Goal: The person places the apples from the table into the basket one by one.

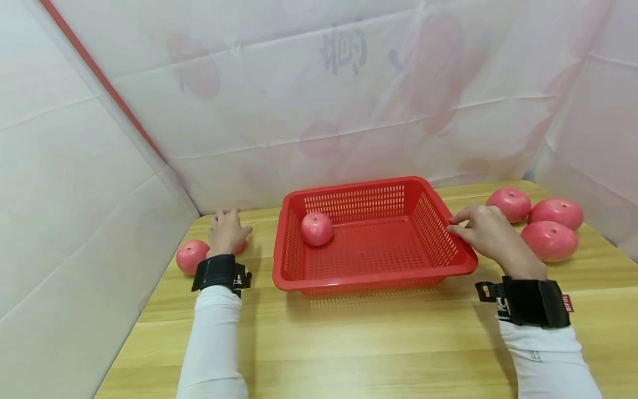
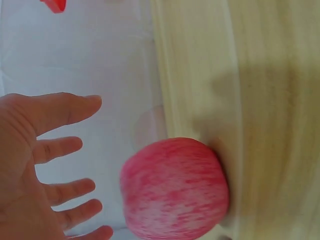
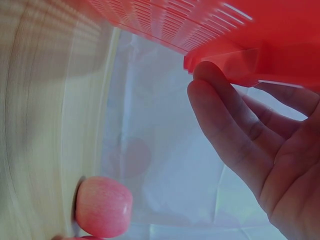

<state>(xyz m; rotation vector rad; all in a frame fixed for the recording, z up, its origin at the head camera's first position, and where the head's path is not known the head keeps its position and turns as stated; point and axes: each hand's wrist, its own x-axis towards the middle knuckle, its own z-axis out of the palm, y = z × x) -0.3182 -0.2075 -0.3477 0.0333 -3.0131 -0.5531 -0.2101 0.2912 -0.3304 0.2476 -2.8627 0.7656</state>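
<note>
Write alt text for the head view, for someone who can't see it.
A person's right hand grips a red slotted basket holding one pink apple on a wooden table. Their left hand is near two more apples at left; three others lie at right.

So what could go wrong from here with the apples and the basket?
The left hand is beside an apple but not gripping it; a clumsy grab might send that round thing rolling.

The right hand holds the basket at one end; a sharp pull might tip it and roll the lone apple inside.
</note>
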